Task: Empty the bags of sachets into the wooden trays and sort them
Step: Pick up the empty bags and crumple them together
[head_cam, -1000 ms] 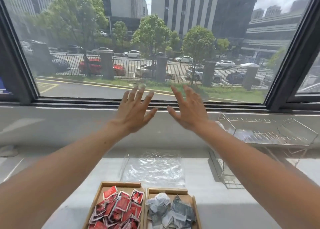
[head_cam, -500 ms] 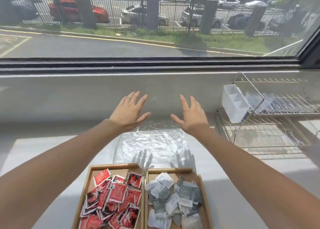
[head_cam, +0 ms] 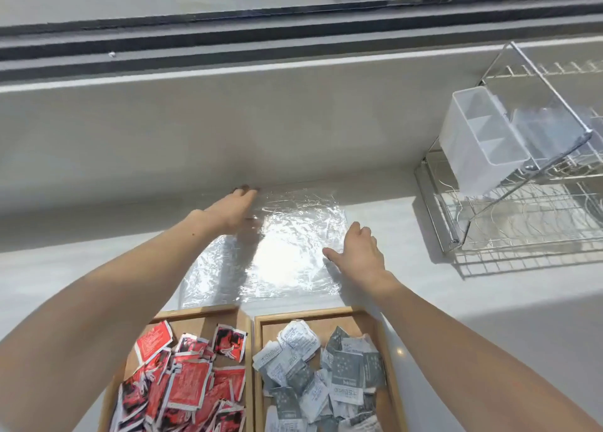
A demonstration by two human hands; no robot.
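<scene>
Counter (head_cam: 489,301): grey, sunlit, running along under the window. Wire rack (head_cam: 522,216) stands at the far right, well apart from the work.

Empty clear bags (head_cam: 277,245): flat on the counter just beyond the two trays, long axis running away from the person toward the wall. They lie between the two hands, so both are about equally near; neither has to travel.

Trays: left tray (head_cam: 195,314) holds red sachets (head_cam: 186,379), right tray (head_cam: 326,315) holds grey sachets (head_cam: 313,369). Side by side, touching, nearest the person. No mixed colours seen; sorting looks done.

Left hand (head_cam: 235,211): on the bags' far left corner, fingers stretched forward and close together; the tips blur, so cannot tell whether it grips.

Right hand (head_cam: 359,252): on the bags' right edge, thumb out over the plastic, fingers curled down, pinching nothing visible.

Judgement: next move is gathering the bags inward from both edges.
</scene>
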